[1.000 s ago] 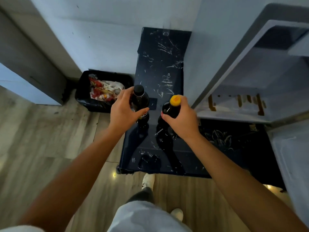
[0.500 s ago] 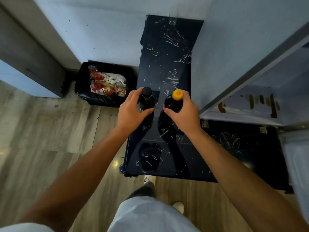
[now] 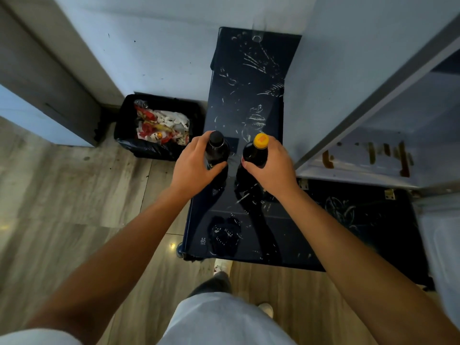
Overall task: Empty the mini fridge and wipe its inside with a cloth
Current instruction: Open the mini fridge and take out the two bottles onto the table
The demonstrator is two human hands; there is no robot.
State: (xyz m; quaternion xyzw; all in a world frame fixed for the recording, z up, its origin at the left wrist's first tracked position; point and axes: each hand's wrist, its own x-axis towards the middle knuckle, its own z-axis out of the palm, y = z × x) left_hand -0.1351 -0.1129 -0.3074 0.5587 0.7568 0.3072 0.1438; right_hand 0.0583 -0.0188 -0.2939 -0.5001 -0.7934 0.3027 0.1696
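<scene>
Both bottles are sitting a little farther back on the dark glass tabletop than half a second ago, with the grips unchanged. The left hand is wrapping around the black-capped dark bottle, thumb crossing its front below the shoulder and fingers curling behind. The right hand is closing around the yellow-capped dark bottle in the same way, thumb pressing on the front. The two bottles are standing upright, just beside each other without touching, their lower parts reflecting in the glossy top; whether their bases are resting on the glass cannot be told. Bare forearms are reaching in from the lower corners. To the right, the mini fridge is standing with its door open, its pale interior floor streaked with brown stains. To the left of the table, a black-lined trash bin holding wrappers is sitting against the wall, on wood-look flooring. Below, light shorts and a white shoe are showing.
</scene>
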